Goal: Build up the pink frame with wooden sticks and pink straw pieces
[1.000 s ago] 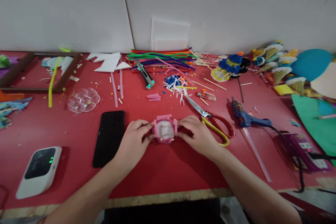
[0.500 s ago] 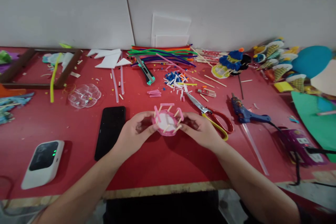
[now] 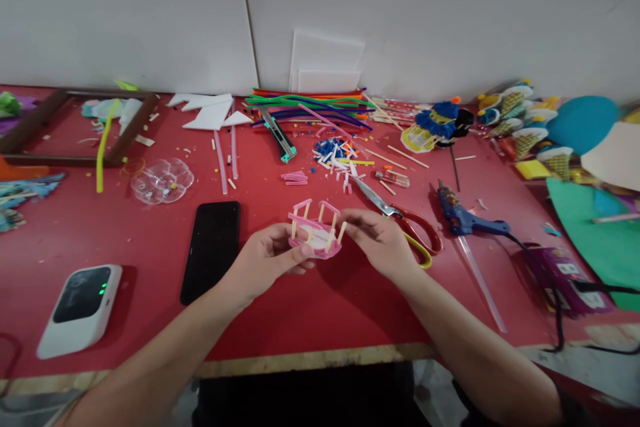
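Note:
A small pink-rimmed round piece [image 3: 316,240] with a white base is tilted above the red table. Short pale sticks stand up around its edge, and pink strips join the tops of some. My left hand [image 3: 273,255] grips its left edge, thumb on the near rim and fingers partly beneath. At the right side, my right hand [image 3: 373,240] has its thumb and fingers pressed together by a stick and the rim; part of those fingers is hidden behind the piece.
Scissors [image 3: 420,233] lie just right of my right hand, a blue glue gun [image 3: 463,213] beyond them. A black phone [image 3: 210,250] is beside my left hand. Behind are a cutter [image 3: 277,133], pink strips [image 3: 295,178], cut bits [image 3: 335,152] and pipe cleaners [image 3: 310,105].
The pink piece has been turned and tilted, so its sticks now stand more upright in view. My left thumb has shifted along the near rim.

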The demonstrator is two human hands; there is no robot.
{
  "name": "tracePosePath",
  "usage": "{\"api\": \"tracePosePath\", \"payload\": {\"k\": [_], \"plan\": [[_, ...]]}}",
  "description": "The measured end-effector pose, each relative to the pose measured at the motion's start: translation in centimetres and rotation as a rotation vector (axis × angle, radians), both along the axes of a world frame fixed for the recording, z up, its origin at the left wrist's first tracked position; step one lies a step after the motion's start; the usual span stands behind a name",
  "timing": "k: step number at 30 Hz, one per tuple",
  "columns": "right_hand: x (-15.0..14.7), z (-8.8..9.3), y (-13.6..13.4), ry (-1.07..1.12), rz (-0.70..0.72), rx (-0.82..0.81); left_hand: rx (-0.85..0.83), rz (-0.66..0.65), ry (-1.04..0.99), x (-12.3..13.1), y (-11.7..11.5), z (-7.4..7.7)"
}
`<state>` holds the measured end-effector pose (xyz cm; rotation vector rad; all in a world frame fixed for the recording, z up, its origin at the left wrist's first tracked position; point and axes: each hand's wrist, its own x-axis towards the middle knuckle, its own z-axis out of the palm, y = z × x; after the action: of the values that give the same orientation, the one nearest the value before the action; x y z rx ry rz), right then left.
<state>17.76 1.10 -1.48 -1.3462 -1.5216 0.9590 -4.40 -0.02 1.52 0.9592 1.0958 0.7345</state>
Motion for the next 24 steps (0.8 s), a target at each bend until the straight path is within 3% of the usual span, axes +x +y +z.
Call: {"api": "tracePosePath", "payload": {"k": [2, 4, 8, 14, 24], "plan": [[-0.1, 0.7, -0.5, -0.092, -0.153, 0.190, 0.044, 0.030, 0.014, 0.2, -0.1, -0.2], [-0.3, 1.5, -1.1, -0.185, -0.194, 0.428, 0.131, 0.039, 0.065, 0.5, -0.3, -0.4], [-1.0, 2.6, -2.4, -0.343, 0.022, 0.719, 0.355, -0.004, 0.262, 0.9, -0.8, -0.7], [-1.5, 2.3, -2.6, -0.381, 0.065, 0.759, 0.521, -0.039, 0.402, 1.1, -1.3, -0.9], [-1.7, 2.6, -2.5, -0.408, 0.068, 0.787, 0.523, -0.007, 0.368, 1.1, -1.3, -1.0]]}}
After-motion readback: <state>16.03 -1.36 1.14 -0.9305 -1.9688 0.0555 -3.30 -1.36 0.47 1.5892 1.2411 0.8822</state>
